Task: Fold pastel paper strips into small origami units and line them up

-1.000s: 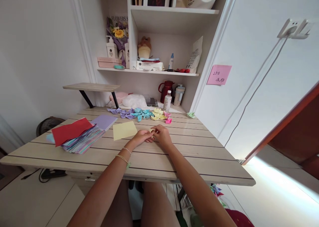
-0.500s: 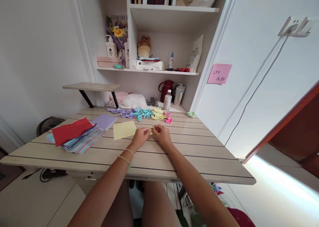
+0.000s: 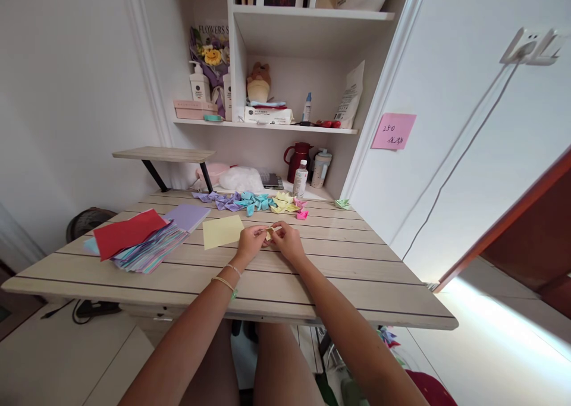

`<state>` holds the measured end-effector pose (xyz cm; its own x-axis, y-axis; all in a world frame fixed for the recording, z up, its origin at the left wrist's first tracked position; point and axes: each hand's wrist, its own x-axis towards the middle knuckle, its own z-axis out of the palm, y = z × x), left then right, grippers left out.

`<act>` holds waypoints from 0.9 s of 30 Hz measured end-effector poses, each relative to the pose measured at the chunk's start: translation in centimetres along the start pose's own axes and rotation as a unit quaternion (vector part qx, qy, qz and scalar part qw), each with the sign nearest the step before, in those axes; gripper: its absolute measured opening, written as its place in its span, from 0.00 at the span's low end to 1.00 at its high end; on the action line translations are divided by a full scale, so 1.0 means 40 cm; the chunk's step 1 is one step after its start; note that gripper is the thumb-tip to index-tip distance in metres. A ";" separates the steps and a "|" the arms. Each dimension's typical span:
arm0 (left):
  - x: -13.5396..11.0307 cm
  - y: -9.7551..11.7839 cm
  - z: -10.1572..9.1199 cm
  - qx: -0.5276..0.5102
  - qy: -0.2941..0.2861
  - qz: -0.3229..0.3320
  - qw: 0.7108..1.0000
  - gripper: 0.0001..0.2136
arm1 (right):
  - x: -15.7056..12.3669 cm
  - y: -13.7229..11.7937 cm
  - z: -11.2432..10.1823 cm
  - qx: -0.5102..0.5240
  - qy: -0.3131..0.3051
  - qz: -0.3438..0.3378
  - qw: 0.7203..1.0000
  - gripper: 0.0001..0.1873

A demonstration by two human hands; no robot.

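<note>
My left hand and my right hand meet over the middle of the wooden table. Both pinch a small folded yellow paper piece held between their fingertips, just above the tabletop. A flat yellow paper sheet lies on the table just left of my left hand. A stack of coloured paper sheets with a red sheet on top lies further left.
A row of folded paper pieces in purple, blue, yellow and pink runs along the table's back. Behind stand a red jug, a small bottle and shelves with bottles. A pink note is stuck on the right wall.
Both hands have lifted slightly off the table and shifted a little away from me, still working the small yellow piece between the fingers.
</note>
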<state>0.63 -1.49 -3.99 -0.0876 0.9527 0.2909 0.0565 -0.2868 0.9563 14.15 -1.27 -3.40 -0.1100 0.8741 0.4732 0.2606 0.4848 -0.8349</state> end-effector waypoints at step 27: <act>0.002 -0.002 -0.017 -0.062 -0.097 -0.010 0.993 0.22 | 0.017 0.033 -0.016 0.176 -0.036 0.096 0.979 0.17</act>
<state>-0.07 -1.48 -4.02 0.1069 0.9563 0.2722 -0.0682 -0.2660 0.9615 15.05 -0.05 -4.00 -0.1620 0.9442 0.2867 -0.0630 0.2801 -0.9579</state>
